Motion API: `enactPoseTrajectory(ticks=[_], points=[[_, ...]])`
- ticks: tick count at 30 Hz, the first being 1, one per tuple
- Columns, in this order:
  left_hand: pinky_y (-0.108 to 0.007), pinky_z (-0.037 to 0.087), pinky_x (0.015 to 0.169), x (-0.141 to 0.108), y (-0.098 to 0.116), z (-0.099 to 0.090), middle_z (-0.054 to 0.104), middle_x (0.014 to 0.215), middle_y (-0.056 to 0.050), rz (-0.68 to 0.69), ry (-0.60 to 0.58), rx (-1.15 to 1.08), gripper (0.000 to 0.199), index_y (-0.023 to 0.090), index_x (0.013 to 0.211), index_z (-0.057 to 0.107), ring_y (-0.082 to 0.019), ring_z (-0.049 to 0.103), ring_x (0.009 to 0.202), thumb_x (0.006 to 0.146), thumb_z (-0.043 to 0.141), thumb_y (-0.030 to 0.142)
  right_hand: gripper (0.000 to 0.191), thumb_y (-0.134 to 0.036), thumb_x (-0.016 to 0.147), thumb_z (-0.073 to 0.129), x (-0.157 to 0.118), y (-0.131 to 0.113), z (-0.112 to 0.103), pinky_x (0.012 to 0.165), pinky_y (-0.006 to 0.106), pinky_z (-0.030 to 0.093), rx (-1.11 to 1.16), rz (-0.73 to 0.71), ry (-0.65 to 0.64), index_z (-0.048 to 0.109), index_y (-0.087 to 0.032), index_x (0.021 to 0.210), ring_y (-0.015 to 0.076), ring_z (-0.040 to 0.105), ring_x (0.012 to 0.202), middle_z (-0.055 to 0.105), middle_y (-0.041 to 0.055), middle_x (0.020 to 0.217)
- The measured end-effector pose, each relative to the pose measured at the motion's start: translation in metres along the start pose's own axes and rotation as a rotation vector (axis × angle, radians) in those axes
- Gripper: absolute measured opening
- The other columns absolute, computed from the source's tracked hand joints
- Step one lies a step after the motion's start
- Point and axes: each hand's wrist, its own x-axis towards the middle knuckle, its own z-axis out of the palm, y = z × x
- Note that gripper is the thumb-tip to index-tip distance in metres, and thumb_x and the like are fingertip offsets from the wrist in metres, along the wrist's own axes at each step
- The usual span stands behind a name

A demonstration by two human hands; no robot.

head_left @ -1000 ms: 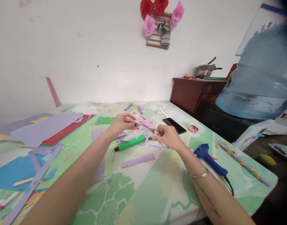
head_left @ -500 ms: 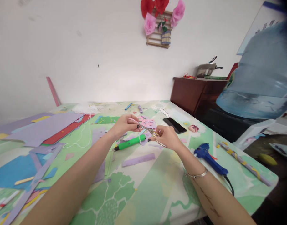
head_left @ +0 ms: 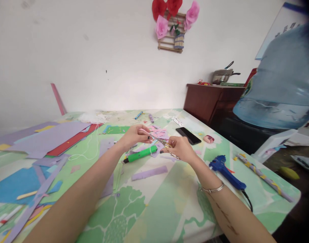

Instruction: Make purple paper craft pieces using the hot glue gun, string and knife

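My right hand [head_left: 181,148] is closed around the handles of a small pair of scissors [head_left: 162,141], whose blades point left toward my other hand. My left hand [head_left: 134,137] pinches a small pink strip of paper [head_left: 145,129] close to the blade tips; most of the strip is hidden by the fingers. Just below both hands lies a green rolled tube [head_left: 141,154] with a dark tip. Behind the scissors, pink paper scraps [head_left: 159,131] are heaped on the table. A lilac paper strip [head_left: 149,172] rests nearer to me.
To the right are a black phone [head_left: 188,135], a blue glue gun [head_left: 227,172] with a cord, and a lilac stick with yellow winding [head_left: 263,175]. Coloured paper sheets [head_left: 50,136] and white string [head_left: 90,153] cover the left side. A water bottle [head_left: 278,87] stands beyond the table edge.
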Motion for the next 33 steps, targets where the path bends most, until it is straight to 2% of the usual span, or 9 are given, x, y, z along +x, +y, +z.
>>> enactPoseTrajectory(ticks=[7,13,18,21,23,26,29,31,33], points=[[-0.032,0.054,0.067,0.0,-0.003,-0.002,0.07,0.073,-0.006,0.005,0.006,0.024,0.03,0.013,0.089,0.057,-0.02,0.069,0.07,0.062,0.069,0.012,0.043,-0.059,0.066,0.065,0.002,-0.002,-0.002,0.047,0.022,0.026,-0.068,0.051,0.023,0.051,-0.019,0.055,0.01,0.04,0.048,0.053,-0.0025,0.048],[-0.018,0.038,0.045,-0.002,0.004,-0.002,0.071,0.076,-0.006,0.002,0.082,0.191,0.024,0.015,0.085,0.06,-0.013,0.062,0.062,0.062,0.065,0.011,0.033,-0.05,0.067,0.065,0.006,0.011,-0.009,0.053,0.025,0.033,-0.402,0.284,-0.107,0.061,-0.018,0.063,0.0205,0.06,0.069,0.066,0.0079,0.069],[-0.019,0.04,0.05,-0.004,0.009,-0.003,0.071,0.076,-0.006,-0.01,0.091,0.063,0.027,0.016,0.086,0.062,-0.015,0.064,0.071,0.061,0.073,0.018,0.016,-0.022,0.064,0.067,0.005,0.03,-0.009,0.062,0.029,0.039,-0.457,0.348,-0.16,0.068,-0.012,0.077,0.0278,0.063,0.083,0.068,0.0173,0.085],[-0.023,0.044,0.056,-0.003,0.007,-0.001,0.071,0.075,-0.006,-0.011,0.036,-0.072,0.031,0.015,0.085,0.061,-0.016,0.065,0.07,0.059,0.077,0.019,0.014,-0.016,0.066,0.064,0.006,0.03,-0.008,0.068,0.032,0.042,-0.407,0.317,-0.142,0.068,-0.01,0.078,0.0315,0.063,0.089,0.068,0.0199,0.087],[-0.025,0.047,0.061,-0.003,0.005,0.001,0.071,0.073,-0.007,0.001,0.006,-0.145,0.033,0.013,0.085,0.061,-0.017,0.066,0.07,0.057,0.079,0.019,0.014,-0.018,0.075,0.058,0.006,0.022,-0.005,0.074,0.033,0.043,-0.361,0.261,-0.125,0.069,-0.012,0.082,0.0289,0.062,0.093,0.069,0.0169,0.091],[-0.028,0.049,0.067,-0.003,0.001,0.007,0.071,0.073,-0.008,0.003,-0.01,-0.215,0.035,0.012,0.086,0.061,-0.018,0.067,0.072,0.057,0.079,0.017,0.025,-0.027,0.088,0.044,0.004,0.003,0.004,0.08,0.027,0.044,-0.085,0.111,-0.109,0.065,-0.02,0.101,0.0181,0.063,0.095,0.07,0.0067,0.101],[-0.029,0.05,0.071,-0.003,-0.002,0.013,0.071,0.076,-0.007,-0.037,-0.016,-0.271,0.036,0.012,0.088,0.061,-0.017,0.067,0.073,0.058,0.079,0.015,0.033,-0.035,0.085,0.052,-0.002,-0.016,0.016,0.072,0.026,0.047,0.589,-0.007,-0.243,0.059,-0.017,0.111,0.0171,0.064,0.088,0.07,0.0078,0.097],[-0.028,0.05,0.069,-0.004,-0.005,0.018,0.07,0.079,-0.007,-0.061,-0.02,-0.275,0.035,0.013,0.09,0.061,-0.017,0.066,0.075,0.059,0.078,0.016,0.034,-0.036,0.077,0.062,-0.008,-0.024,0.023,0.065,0.025,0.047,0.798,-0.003,-0.353,0.062,-0.015,0.104,0.0156,0.064,0.076,0.072,0.007,0.086],[-0.027,0.049,0.066,-0.005,-0.008,0.021,0.07,0.082,-0.008,-0.079,-0.01,-0.246,0.034,0.013,0.089,0.062,-0.017,0.066,0.079,0.059,0.077,0.016,0.026,-0.035,0.073,0.066,-0.011,-0.027,0.027,0.058,0.022,0.044,0.822,0.025,-0.416,0.066,-0.013,0.087,0.0118,0.06,0.063,0.071,0.0053,0.073]])
